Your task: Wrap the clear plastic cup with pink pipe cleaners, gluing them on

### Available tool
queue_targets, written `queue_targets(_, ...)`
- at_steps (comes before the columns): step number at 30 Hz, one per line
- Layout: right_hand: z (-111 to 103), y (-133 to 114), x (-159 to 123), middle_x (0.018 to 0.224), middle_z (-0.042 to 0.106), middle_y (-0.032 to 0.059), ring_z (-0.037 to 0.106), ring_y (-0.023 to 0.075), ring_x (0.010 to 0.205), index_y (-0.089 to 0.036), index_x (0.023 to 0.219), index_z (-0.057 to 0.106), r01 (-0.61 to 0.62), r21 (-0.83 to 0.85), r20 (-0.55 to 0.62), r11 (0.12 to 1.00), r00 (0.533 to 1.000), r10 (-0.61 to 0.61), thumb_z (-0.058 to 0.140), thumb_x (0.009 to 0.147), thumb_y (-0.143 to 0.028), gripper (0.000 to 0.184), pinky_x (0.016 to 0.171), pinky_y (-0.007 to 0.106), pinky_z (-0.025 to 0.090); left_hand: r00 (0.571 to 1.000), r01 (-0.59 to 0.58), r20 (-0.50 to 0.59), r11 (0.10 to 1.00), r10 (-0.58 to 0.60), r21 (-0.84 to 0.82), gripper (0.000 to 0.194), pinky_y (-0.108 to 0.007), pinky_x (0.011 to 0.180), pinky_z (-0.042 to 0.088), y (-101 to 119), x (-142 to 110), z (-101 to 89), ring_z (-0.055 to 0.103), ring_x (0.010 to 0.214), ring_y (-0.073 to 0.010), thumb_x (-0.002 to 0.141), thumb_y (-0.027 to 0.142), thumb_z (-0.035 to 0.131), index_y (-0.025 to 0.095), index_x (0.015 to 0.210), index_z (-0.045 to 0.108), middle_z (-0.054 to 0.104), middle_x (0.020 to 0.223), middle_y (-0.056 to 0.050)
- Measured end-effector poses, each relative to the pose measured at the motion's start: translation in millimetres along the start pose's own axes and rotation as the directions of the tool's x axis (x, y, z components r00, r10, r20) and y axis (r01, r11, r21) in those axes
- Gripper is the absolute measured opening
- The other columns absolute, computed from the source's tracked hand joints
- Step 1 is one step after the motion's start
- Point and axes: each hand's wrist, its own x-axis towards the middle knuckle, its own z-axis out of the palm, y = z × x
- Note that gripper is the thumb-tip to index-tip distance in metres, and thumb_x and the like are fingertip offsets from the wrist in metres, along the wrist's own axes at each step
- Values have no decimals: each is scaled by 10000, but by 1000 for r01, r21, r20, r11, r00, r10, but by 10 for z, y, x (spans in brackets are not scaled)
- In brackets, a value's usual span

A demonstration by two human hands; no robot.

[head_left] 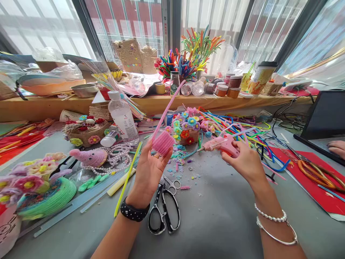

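My left hand (149,169) is closed on a small pink piece of wound pipe cleaner (163,143), held up over the table. From it a long pink pipe cleaner (169,106) sticks up and to the right. In my right hand (244,160) is a pink hot glue gun (222,144), gripped by its handle, its nozzle pointing left toward the wound piece but apart from it. Black-handled scissors (164,208) lie below my left hand, with small silver scissors (172,184) beside them.
Behind stands a basket of fuzzy flowers (185,126). Loose pipe cleaners (237,122) spread rightward. A clear bottle (124,118), a pink crocheted figure (90,157) and glue sticks (121,182) lie left. Orange-handled scissors (319,172) rest on red sheets; another person's hand (336,148) is beside a laptop (325,122).
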Motion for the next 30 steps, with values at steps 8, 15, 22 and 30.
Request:
queue_targets(8,-21,-253,-149,705,619,41,525,148,501,-175,850,524,82,377,-228,923,974,7,613,613,-511,421,452,263,433,996,44,69,979,-58,197,363,-255,673,571,-163,-57,20,652,732,-134,798,267,560,178,1126,434,571,1105,-94)
queue_targets(15,41,-331,-214,722,605,27,562,158,540,-188,887,501,132,337,-287,932,957,-32,656,599,-502,453,482,275,469,986,75,115,940,-120,334,335,-309,768,547,-249,-136,33,660,744,-134,819,316,546,220,1065,340,618,996,-52)
queue_targets(22,62,-337,-235,704,603,10,539,145,496,-199,860,497,189,222,-407,957,909,-85,661,611,-458,394,467,265,447,994,47,66,890,-86,454,442,-323,711,558,-285,-169,80,672,722,-164,792,340,570,217,1115,295,576,1045,-80)
queue_targets(30,81,-324,-237,703,603,4,549,146,507,-205,853,476,212,170,-431,962,894,-121,659,617,-447,384,469,256,440,997,46,34,899,-67,436,491,-323,686,564,-306,-154,92,670,683,-158,747,339,613,212,1112,309,585,1042,-91)
